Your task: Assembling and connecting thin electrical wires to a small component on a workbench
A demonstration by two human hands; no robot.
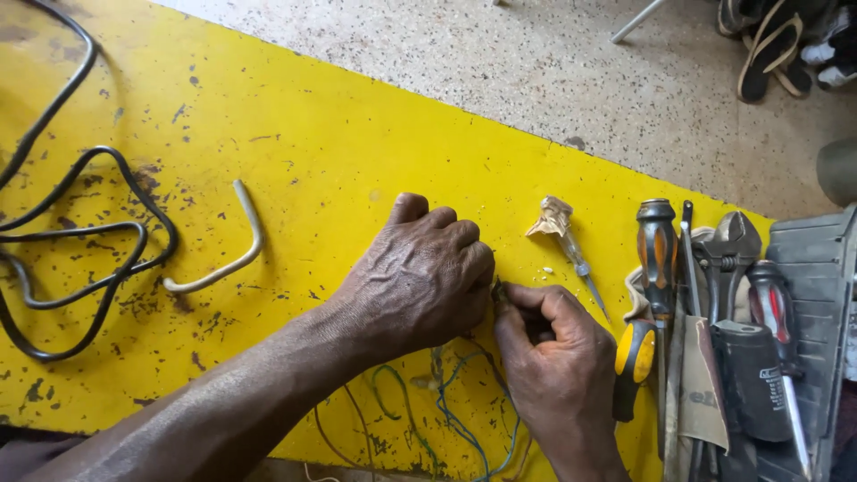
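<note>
My left hand [420, 277] rests knuckles-up on the yellow table [295, 134], fingers curled shut over something hidden beneath them. My right hand [553, 357] sits close beside it, thumb and forefinger pinched on a small dark part [497, 290] where the two hands meet. Thin green and blue wires [446, 402] loop out from under both hands toward the table's near edge. What the left hand grips cannot be made out.
A bent grey metal rod [234, 250] and a coiled black cable [89, 259] lie at the left. A small tester screwdriver [571, 250] lies right of the hands. Screwdrivers [656, 259], a wrench [728, 250] and a grey case [808, 295] crowd the right edge. Sandals [772, 49] sit on the floor.
</note>
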